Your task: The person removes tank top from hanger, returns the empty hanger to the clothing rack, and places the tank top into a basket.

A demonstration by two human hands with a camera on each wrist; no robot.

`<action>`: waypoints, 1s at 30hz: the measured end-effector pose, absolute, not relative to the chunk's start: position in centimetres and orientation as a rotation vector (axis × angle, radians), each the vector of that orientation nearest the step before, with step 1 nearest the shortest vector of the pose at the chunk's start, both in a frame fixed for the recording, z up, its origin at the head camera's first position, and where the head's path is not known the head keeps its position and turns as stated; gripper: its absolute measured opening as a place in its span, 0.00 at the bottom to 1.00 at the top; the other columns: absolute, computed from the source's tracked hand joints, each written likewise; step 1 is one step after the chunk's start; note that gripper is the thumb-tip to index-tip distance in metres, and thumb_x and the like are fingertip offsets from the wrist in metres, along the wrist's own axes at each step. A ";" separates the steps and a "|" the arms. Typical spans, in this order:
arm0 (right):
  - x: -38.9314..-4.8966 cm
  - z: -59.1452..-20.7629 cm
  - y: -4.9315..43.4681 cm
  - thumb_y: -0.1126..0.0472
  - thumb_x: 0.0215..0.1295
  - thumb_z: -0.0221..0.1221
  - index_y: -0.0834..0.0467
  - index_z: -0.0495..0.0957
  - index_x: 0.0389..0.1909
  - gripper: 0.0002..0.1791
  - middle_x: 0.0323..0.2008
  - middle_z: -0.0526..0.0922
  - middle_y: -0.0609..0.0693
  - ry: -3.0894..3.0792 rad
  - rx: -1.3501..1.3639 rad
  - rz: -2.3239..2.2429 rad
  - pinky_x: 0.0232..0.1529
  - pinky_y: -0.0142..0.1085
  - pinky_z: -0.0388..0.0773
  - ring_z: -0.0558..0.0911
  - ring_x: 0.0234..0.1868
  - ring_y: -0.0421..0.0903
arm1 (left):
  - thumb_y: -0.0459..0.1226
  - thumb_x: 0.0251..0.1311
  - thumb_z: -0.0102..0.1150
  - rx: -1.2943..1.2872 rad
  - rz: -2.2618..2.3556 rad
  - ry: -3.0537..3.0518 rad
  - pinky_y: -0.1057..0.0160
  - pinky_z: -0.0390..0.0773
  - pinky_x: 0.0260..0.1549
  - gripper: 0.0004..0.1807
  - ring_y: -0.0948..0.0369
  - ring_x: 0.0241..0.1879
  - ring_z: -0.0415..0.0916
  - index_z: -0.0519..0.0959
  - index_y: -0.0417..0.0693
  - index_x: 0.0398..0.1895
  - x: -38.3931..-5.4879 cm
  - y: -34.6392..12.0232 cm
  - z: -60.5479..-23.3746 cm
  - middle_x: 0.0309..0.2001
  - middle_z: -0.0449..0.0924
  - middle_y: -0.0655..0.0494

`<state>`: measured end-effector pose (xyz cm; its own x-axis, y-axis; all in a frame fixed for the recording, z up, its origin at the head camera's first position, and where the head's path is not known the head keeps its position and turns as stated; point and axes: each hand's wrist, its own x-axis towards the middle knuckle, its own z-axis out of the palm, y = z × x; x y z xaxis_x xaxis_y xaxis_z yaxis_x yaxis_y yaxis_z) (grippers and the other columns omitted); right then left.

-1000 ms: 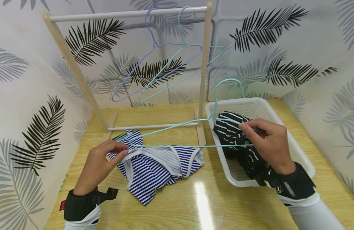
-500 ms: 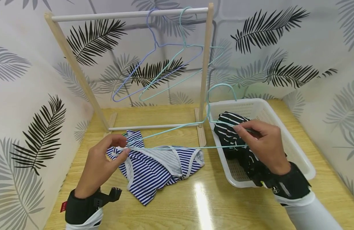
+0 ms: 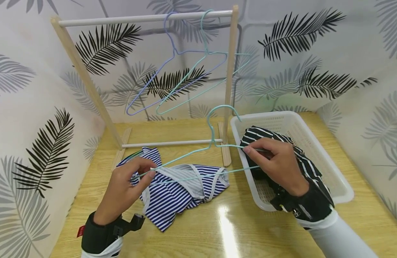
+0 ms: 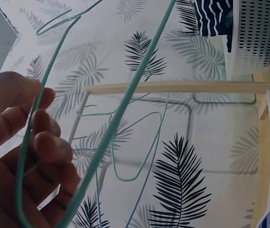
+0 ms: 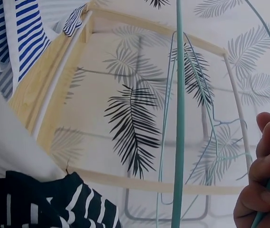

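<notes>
A mint-green clothes hanger [image 3: 198,150] is held up between both hands, its hook pointing upward near the rack's right foot. My left hand [image 3: 129,184] pinches its left arm near the corner; in the left wrist view the wire [image 4: 125,102] passes along the curled fingers [image 4: 49,142]. With thumb and fingers my right hand [image 3: 277,161] grips the right shoulder of the hanger, its lower bar running below. Beneath the hanger a blue-and-white striped garment [image 3: 172,195] with white trim lies spread on the table, partly covered by the left hand.
Behind stands a wooden rack [image 3: 85,79] with a white top rail [image 3: 121,20]. A purple hanger [image 3: 153,77] and another mint hanger [image 3: 185,80] hang on it. At right, a white plastic basket [image 3: 341,186] contains black-and-white striped clothing [image 3: 301,154].
The hanger has shifted left and somewhat lower, its hook moving from over the basket towards the rack's right foot. The right hand has moved left with it; the left hand has moved slightly right.
</notes>
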<state>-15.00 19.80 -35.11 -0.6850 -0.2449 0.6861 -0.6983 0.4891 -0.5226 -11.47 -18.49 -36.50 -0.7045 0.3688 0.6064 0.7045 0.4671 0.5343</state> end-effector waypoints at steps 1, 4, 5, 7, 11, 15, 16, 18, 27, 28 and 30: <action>-15.0 -35.0 19.6 0.74 0.51 0.67 0.57 0.84 0.29 0.09 0.24 0.81 0.44 -2.201 0.778 1.118 0.23 0.25 0.65 0.70 0.21 0.34 | 0.27 0.59 0.59 -0.902 -1.127 -2.293 0.69 0.71 0.34 0.12 0.67 0.34 0.70 0.78 0.46 0.45 -11.5 -18.5 -36.5 0.35 0.77 0.59; -15.0 -34.9 19.3 0.74 0.53 0.67 0.59 0.84 0.29 0.07 0.24 0.80 0.45 -2.218 0.784 1.122 0.23 0.25 0.65 0.69 0.21 0.35 | 0.27 0.61 0.57 -0.909 -1.124 -2.228 0.70 0.69 0.31 0.11 0.67 0.31 0.69 0.78 0.46 0.45 -11.7 -18.6 -36.7 0.34 0.76 0.59; -15.0 -34.8 19.2 0.72 0.54 0.66 0.60 0.83 0.29 0.05 0.25 0.80 0.45 -2.229 0.783 1.121 0.23 0.25 0.66 0.70 0.22 0.34 | 0.27 0.61 0.57 -0.910 -1.121 -2.210 0.69 0.69 0.30 0.11 0.67 0.31 0.68 0.79 0.46 0.45 -11.7 -18.6 -36.7 0.33 0.76 0.60; -15.1 -34.7 19.2 0.70 0.56 0.66 0.59 0.84 0.31 0.04 0.26 0.81 0.44 -2.247 0.790 1.115 0.24 0.25 0.67 0.71 0.23 0.34 | 0.27 0.61 0.57 -0.906 -1.114 -2.180 0.69 0.68 0.28 0.11 0.67 0.30 0.68 0.79 0.46 0.45 -11.8 -18.7 -36.7 0.34 0.76 0.60; -15.5 -34.5 19.3 0.66 0.59 0.65 0.55 0.85 0.33 0.03 0.30 0.82 0.41 -2.266 0.839 1.089 0.28 0.26 0.71 0.75 0.27 0.33 | 0.24 0.57 0.58 -0.876 -1.091 -2.158 0.68 0.67 0.27 0.14 0.68 0.29 0.67 0.80 0.45 0.44 -11.8 -19.0 -36.5 0.33 0.76 0.59; -16.3 -34.3 19.3 0.66 0.59 0.65 0.52 0.86 0.36 0.07 0.33 0.84 0.40 -2.269 0.896 1.028 0.32 0.28 0.74 0.79 0.32 0.33 | 0.20 0.52 0.59 -0.837 -1.074 -2.151 0.70 0.67 0.28 0.16 0.68 0.29 0.67 0.80 0.42 0.42 -11.7 -19.4 -36.2 0.33 0.76 0.57; -16.5 -34.1 19.3 0.66 0.59 0.65 0.52 0.86 0.37 0.07 0.33 0.84 0.41 -2.270 0.908 1.011 0.33 0.28 0.74 0.79 0.32 0.33 | 0.20 0.52 0.59 -0.826 -1.069 -2.149 0.71 0.67 0.28 0.16 0.68 0.29 0.67 0.80 0.42 0.42 -11.7 -19.5 -36.0 0.32 0.76 0.57; -17.1 -33.8 19.2 0.65 0.59 0.65 0.52 0.86 0.38 0.07 0.34 0.85 0.41 -2.279 0.926 0.978 0.34 0.29 0.74 0.80 0.34 0.34 | 0.19 0.51 0.59 -0.801 -1.058 -2.147 0.72 0.67 0.30 0.16 0.68 0.30 0.68 0.80 0.41 0.42 -11.6 -19.7 -35.8 0.33 0.77 0.56; -21.2 -32.0 19.3 0.62 0.63 0.63 0.56 0.86 0.38 0.05 0.35 0.86 0.45 -2.347 0.934 0.894 0.36 0.38 0.77 0.83 0.36 0.40 | 0.21 0.55 0.59 -0.602 -0.977 -2.155 0.72 0.67 0.35 0.13 0.69 0.31 0.68 0.81 0.39 0.42 -10.9 -22.2 -34.9 0.30 0.77 0.55; -21.8 -31.8 19.3 0.62 0.63 0.63 0.56 0.85 0.38 0.06 0.34 0.86 0.46 -2.360 0.922 0.886 0.35 0.39 0.77 0.83 0.35 0.41 | 0.21 0.55 0.59 -0.585 -0.976 -2.152 0.72 0.67 0.35 0.13 0.68 0.31 0.68 0.81 0.39 0.42 -10.8 -22.5 -34.7 0.30 0.77 0.56; -22.9 -31.6 19.3 0.61 0.65 0.62 0.57 0.85 0.39 0.06 0.34 0.86 0.47 -2.401 0.893 0.875 0.34 0.41 0.76 0.83 0.34 0.43 | 0.22 0.56 0.59 -0.560 -0.976 -2.141 0.72 0.67 0.36 0.12 0.68 0.32 0.68 0.81 0.39 0.43 -10.6 -23.0 -34.2 0.30 0.76 0.56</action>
